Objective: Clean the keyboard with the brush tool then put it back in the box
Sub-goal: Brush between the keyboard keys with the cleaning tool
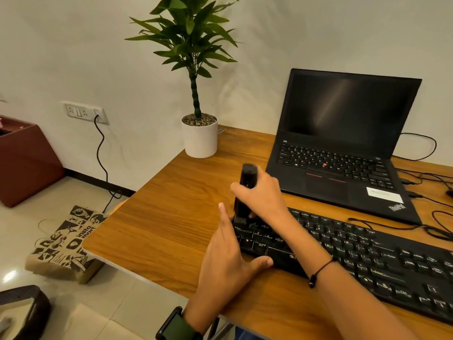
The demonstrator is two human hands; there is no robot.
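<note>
The right hand (259,192) grips the brush tool (245,192) upright, bristles on the keyboard (367,256) at its 9 o'clock end. The left hand (228,261), open and flat, braces that edge on the worktop (171,204). Strokes should run lightly along the key rows; no box is identifiable.

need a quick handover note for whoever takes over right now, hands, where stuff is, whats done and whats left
Right hand: shut on the brush tool, held upright, bristles down on the keyboard's left-end keys.
Left hand: open, braced against the keyboard's left edge, thumb on its front edge.
Keyboard lies on the wooden desk in front of the open laptop.
Done: brush in hand and on the keys.
Left: brush the remaining keys, then return the tool to its box. The box is not clearly in view.
</note>
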